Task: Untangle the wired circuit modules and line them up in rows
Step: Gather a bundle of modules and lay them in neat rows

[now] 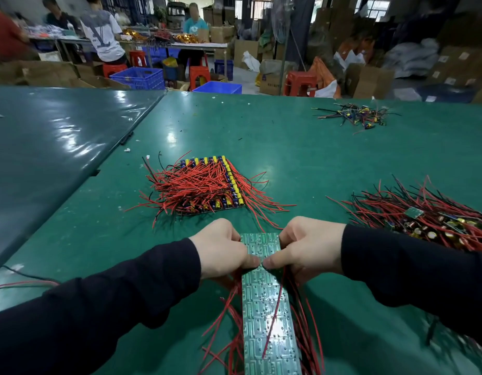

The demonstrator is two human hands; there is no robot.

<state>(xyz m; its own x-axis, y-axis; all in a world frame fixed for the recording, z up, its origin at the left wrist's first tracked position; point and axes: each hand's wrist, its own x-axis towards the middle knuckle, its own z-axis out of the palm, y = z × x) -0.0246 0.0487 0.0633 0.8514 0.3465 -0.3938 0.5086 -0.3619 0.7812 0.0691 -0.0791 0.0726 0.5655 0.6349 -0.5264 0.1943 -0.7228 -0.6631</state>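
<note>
- Green table [288,147] fills the view.
- At 6 o'clock, a long green strip of circuit boards [267,301], solder side up, red wires fanning from both edges.
- At 12 o'clock, a lined-up block of modules [207,185]; at 3 o'clock, a tangled pile [429,220].
- Left hand [221,247] and right hand [310,246] pinch the strip's far end, thumbs nearly touching on top.

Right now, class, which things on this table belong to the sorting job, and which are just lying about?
Job:
left hand, right hand
green board strip gripped by both
lined-up stack
tangled pile
small far pile

Lying about:
white scrap
loose wires
</note>
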